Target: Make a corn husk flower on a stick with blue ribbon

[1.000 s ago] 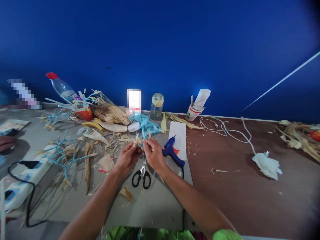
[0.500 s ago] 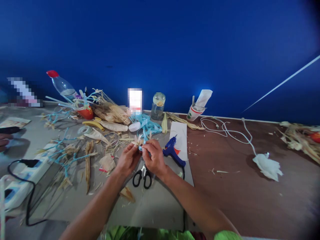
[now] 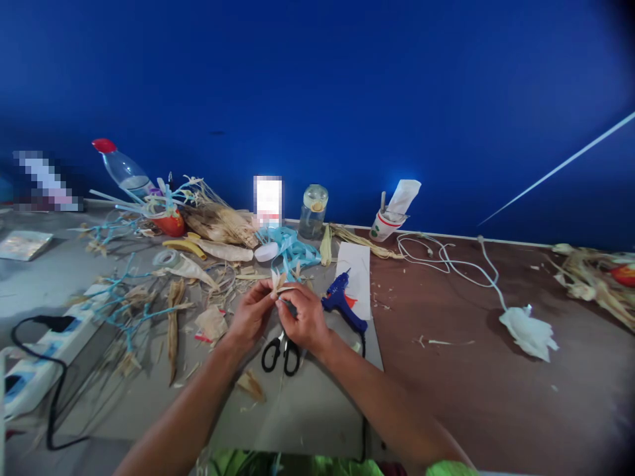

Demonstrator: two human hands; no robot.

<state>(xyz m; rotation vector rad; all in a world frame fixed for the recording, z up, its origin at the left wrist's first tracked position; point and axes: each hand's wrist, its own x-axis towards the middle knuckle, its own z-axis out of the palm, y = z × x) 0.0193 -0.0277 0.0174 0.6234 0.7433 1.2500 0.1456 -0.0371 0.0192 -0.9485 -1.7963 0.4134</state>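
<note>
A small pale flower, which looks made of dried husk petals, stands up between my fingertips. My left hand pinches it from the left side, with the thumb against its base. My right hand is closed at the flower's base, thumb and forefinger together. Any stem or tape inside the fingers is mostly hidden. Just below my hands, black-handled scissors lie on the table, blades partly covered. A blue glue gun lies to the right of my right hand. Light-blue ribbon is heaped behind the hands.
To the left lie blue-wrapped branches, husk scraps and a white power strip. At the back stand a tilted bottle, a glass jar and a paper cup. A white cable and crumpled tissue are at right.
The flower now stands more upright between my fingers, and the blue piece at my fingertips is mostly out of sight. Another person's hand with a dark tool has left the left edge.
</note>
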